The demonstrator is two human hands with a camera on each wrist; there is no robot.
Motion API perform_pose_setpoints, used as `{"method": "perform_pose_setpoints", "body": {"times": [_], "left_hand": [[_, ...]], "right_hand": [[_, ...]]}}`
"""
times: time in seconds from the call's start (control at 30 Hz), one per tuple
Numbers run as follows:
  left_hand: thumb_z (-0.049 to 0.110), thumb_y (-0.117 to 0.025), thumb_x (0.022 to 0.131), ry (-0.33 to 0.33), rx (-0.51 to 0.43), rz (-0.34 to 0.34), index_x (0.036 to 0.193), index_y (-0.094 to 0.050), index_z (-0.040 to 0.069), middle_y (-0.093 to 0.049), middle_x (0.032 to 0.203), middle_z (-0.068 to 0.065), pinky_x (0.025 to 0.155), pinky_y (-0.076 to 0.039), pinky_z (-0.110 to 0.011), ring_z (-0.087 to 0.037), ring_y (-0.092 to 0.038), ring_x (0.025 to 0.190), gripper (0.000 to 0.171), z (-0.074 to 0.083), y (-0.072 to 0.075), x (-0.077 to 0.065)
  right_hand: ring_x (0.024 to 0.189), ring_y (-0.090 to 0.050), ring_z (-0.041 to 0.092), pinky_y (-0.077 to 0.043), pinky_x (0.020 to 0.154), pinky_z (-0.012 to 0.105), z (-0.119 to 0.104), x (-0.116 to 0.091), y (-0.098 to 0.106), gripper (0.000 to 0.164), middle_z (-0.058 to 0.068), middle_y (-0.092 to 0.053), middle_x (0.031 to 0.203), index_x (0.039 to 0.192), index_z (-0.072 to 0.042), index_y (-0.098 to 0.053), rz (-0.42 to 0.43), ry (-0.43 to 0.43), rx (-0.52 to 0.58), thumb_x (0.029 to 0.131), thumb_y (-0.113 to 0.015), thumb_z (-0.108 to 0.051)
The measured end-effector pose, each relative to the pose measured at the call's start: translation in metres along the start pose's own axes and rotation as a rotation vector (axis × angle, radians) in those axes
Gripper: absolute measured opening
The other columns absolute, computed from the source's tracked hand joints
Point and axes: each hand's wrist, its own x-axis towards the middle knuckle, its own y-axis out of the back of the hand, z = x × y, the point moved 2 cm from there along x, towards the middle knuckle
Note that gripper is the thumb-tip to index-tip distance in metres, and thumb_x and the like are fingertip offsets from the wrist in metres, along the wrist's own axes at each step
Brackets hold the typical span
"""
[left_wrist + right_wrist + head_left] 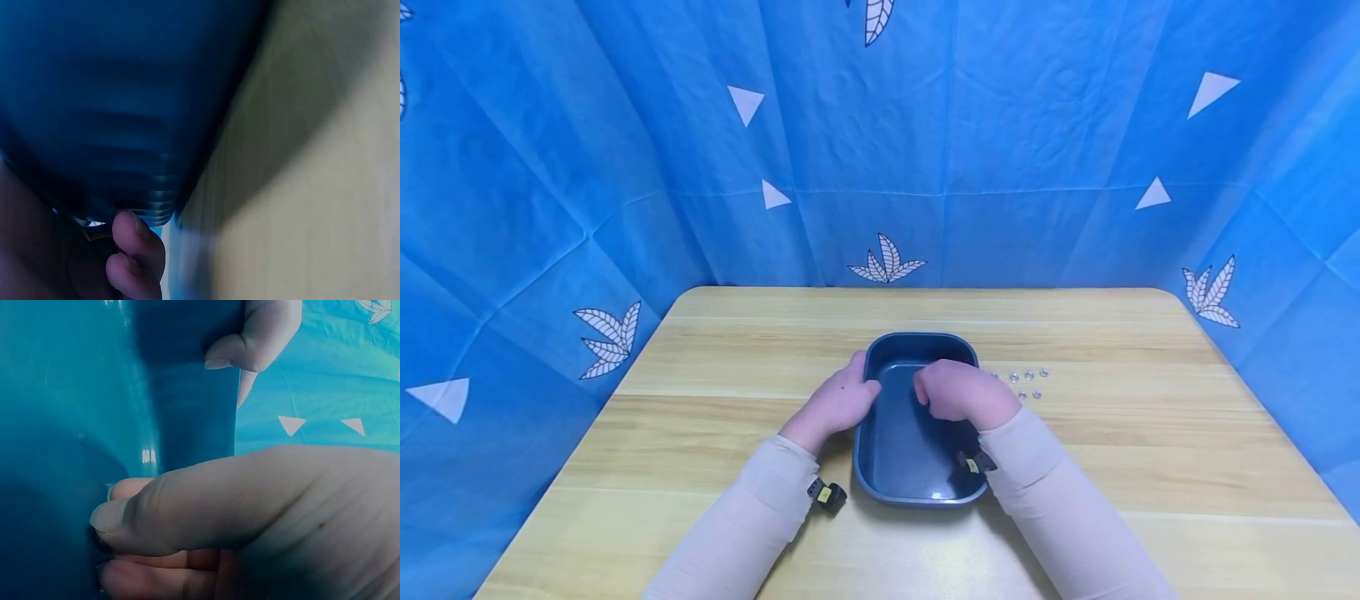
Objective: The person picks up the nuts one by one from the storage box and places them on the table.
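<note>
My left hand (pixel 842 396) grips the left wall of a dark blue rectangular tray (pixel 895 458), its thumb over the rim on the inner side. The left wrist view shows the tray's outer wall (pixel 119 94) close up, with curled fingertips (pixel 139 250) beside it. Over the tray's inside, near its right wall, is my right hand (pixel 962 392) with fingers curled downward. In the right wrist view its thumb (pixel 144 519) presses toward the forefinger, and a small dark piece (pixel 102 542) shows under the thumb tip. Mostly hidden by the fingers, that piece's kind I cannot tell.
Several small, round, silvery pieces (pixel 1029 375) lie on the wooden table (pixel 1120 450) just right of the tray. A blue patterned curtain (pixel 1000 125) hangs behind the table and along both sides. Small black wrist cameras (pixel 831 497) sit under both sleeves.
</note>
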Motion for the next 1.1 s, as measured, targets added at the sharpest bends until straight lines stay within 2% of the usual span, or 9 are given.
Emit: {"method": "perform_pose_setpoints", "body": {"times": [0.5, 0.83, 1.1], "left_hand": [[0.033, -0.043, 0.103, 0.010, -0.003, 0.004, 0.152, -0.034, 0.015, -0.055, 0.142, -0.008, 0.101, -0.045, -0.056, -0.028, -0.056, 0.117, 0.052, 0.0001, -0.0011, -0.0004], [0.032, -0.043, 0.103, 0.016, 0.007, 0.002, 0.151, -0.035, 0.014, -0.055, 0.141, -0.009, 0.101, -0.045, -0.055, -0.028, -0.057, 0.116, 0.052, 0.0016, -0.0002, -0.0012], [0.032, -0.044, 0.103, 0.007, -0.005, 0.003, 0.151, -0.036, 0.015, -0.056, 0.139, -0.008, 0.101, -0.045, -0.055, -0.028, -0.057, 0.114, 0.051, 0.0035, 0.0013, -0.0022]], "right_hand": [[0.064, -0.052, 0.017, -0.046, 0.065, 0.029, -0.0029, 0.0011, -0.0034, 0.025, -0.003, -0.053, 0.065, 0.070, -0.017, -0.056, -0.011, 0.036, -0.055, 0.089, -0.061, 0.000], [0.063, -0.051, 0.015, -0.044, 0.062, 0.027, -0.0026, 0.0014, -0.0032, 0.023, -0.003, -0.051, 0.064, 0.070, -0.017, -0.056, -0.038, 0.014, -0.012, 0.086, -0.062, -0.001], [0.065, -0.053, 0.015, -0.045, 0.061, 0.028, -0.0012, -0.0004, 0.0016, 0.022, -0.005, -0.054, 0.067, 0.073, -0.020, -0.057, -0.001, 0.025, -0.001, 0.086, -0.063, -0.003]]}}
